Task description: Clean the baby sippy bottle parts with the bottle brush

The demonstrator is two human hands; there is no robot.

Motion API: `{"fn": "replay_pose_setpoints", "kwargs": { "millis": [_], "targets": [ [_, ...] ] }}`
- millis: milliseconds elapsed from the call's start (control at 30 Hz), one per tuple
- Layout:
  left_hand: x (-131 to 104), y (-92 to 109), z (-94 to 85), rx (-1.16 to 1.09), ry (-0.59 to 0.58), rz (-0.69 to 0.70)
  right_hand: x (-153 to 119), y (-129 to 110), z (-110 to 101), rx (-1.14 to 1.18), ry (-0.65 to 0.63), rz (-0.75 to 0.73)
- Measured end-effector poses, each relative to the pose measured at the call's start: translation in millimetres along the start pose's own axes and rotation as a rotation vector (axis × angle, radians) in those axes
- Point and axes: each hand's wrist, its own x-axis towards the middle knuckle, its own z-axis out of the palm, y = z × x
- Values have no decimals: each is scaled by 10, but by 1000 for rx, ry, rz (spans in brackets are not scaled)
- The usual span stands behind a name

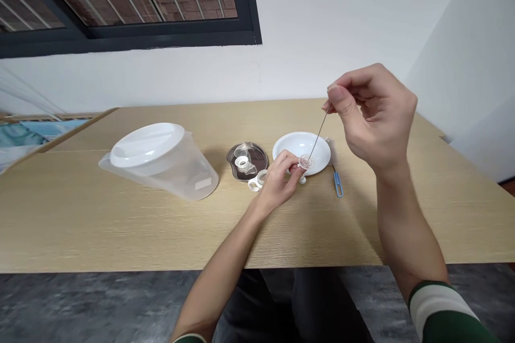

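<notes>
My right hand is raised at the right, thumb and fingertips pinched on the top of a thin, dark, wire-like rod. The rod slants down to the left, and its lower end meets a small clear round plastic piece. That piece is gripped between the thumb and fingers of my left hand, in front of a white bowl. Just left of my left hand lies a white plastic ring with a loop. Exactly how deep the rod reaches into the clear piece I cannot tell.
A dark, shiny tray bears small clear and white plastic parts. Farther left, a large translucent pitcher with a white lid stands on the wooden table. A blue-handled brush lies right of the bowl.
</notes>
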Motion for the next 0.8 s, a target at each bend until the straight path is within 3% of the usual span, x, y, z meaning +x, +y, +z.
{"fn": "replay_pose_setpoints", "kwargs": {
  "millis": [467,800],
  "targets": [
    [-12,-42,7,10,50,-77,-101,181,201,9,-285,142],
    [-12,-6,10,6,107,-140,-107,205,225,2,-337,216]
  ]
}}
